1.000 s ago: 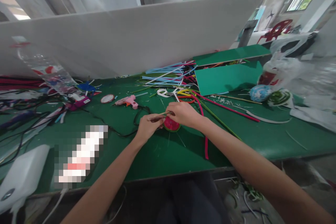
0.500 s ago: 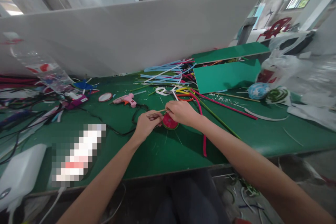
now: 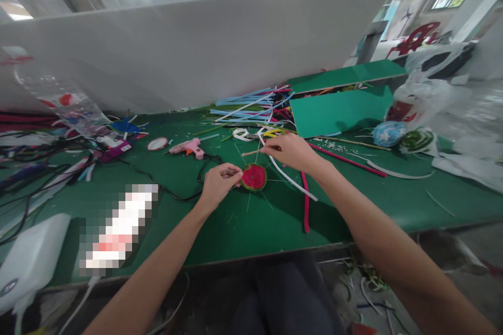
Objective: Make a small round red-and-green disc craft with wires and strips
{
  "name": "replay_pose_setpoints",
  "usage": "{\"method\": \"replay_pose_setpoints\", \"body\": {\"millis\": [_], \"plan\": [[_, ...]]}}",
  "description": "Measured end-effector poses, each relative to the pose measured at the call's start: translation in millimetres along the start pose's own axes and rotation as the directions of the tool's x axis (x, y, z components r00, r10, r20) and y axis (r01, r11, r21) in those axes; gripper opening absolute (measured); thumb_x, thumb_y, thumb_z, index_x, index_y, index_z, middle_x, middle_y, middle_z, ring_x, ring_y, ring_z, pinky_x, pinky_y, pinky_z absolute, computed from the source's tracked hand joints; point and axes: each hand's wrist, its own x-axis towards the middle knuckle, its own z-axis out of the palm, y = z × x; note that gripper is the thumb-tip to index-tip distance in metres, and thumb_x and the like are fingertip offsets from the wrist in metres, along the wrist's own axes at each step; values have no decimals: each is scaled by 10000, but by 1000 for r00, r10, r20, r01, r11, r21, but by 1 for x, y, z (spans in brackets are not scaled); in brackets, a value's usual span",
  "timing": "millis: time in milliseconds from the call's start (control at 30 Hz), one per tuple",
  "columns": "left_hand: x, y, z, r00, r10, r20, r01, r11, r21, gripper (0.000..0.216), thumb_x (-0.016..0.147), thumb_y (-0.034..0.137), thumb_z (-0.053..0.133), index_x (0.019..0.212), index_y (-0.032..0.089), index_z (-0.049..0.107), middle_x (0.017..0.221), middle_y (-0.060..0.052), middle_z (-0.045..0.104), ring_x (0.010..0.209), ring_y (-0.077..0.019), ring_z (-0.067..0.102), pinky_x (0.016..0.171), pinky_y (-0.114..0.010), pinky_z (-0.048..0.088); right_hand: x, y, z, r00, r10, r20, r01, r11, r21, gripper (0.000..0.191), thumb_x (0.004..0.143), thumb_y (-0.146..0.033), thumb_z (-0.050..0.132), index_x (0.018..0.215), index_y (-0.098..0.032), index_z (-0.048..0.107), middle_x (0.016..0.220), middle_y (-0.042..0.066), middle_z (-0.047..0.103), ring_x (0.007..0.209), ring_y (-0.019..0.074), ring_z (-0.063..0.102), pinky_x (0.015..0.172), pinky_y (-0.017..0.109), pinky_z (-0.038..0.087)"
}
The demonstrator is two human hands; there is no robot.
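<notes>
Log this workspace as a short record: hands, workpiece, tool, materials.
Left hand: fingertips at the red disc's left edge; grip unclear
Right hand: holds a thin stick, tip pointing left
Workpiece: red disc, green rim, thin pale strands radiating around it
Tool: pink glue gun, lying beyond the left hand
Materials: white strip and pink strip, right of the disc

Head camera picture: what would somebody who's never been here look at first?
Probably the bright red disc with the green rim, beside the person's left hand on the green table. Just beyond it, the right hand pinches a thin tan stick. Next might come the pink glue gun, lying beyond the left hand.
</notes>
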Motion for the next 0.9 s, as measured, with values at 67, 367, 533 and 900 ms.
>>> {"method": "replay_pose_setpoints", "body": {"millis": [67, 367, 533, 900], "plan": [[0, -1, 0, 1000, 2, 0, -2, 1000, 3, 151, 664, 296, 695, 734, 165, 666, 585, -25, 656, 519, -146, 626, 524, -243, 522, 0, -1, 3, 999, -21, 29, 23, 995, -95, 304, 888, -414, 487, 835, -221, 716, 719, 21, 661, 668, 143, 546, 545, 248, 275], [0, 3, 1, 1000, -5, 7, 5, 999, 37, 169, 683, 291, 677, 766, 146, 656, 601, -17, 652, 536, -133, 622, 545, -233, 517, 0, -7, 10, 994, -42, 104, 73, 948, -309, 317, 881, -436, 493, 855, -233, 735, 775, 34, 707, 674, 148, 578, 511, 256, 226], [0, 4, 1, 1000, -4, 9, 4, 999, 41, 173, 681, 289, 680, 770, 144, 649, 620, -22, 656, 550, -136, 629, 559, -238, 520, 0, -7, 12, 996, -37, 81, 62, 941, -334, 324, 880, -448, 491, 842, -237, 735, 770, 28, 709, 673, 149, 584, 500, 264, 200], [-1, 5, 0, 1000, 4, 19, -5, 998, 60, 215, 684, 295, 676, 833, 143, 695, 661, -42, 688, 578, -157, 654, 568, -252, 543, -1, -11, 9, 994, 6, 110, 33, 936, -350, 332, 886, -441, 472, 874, -240, 735, 798, 41, 709, 711, 168, 601, 517, 259, 234]]}}
